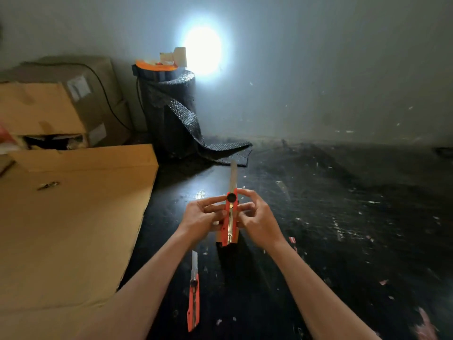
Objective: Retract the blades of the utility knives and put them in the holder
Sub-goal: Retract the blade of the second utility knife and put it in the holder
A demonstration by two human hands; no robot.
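I hold an orange utility knife [230, 224] upright above the dark floor, its long silver blade extended away from me. My left hand [202, 217] grips the handle's left side. My right hand [257, 217] holds the right side, fingers near the black lock knob. Behind the handle, a small brown cardboard holder [219, 238] shows partly, mostly hidden by the knife and hands. A second orange utility knife [193, 299] lies on the floor nearer to me, between my forearms, blade out and pointing away.
A large flat cardboard sheet [68, 229] covers the floor on the left. Cardboard boxes [56, 106] stand at back left. A black bubble-wrap roll [171, 114] stands against the wall, its loose end trailing on the floor. Scraps litter the dark floor [343, 217].
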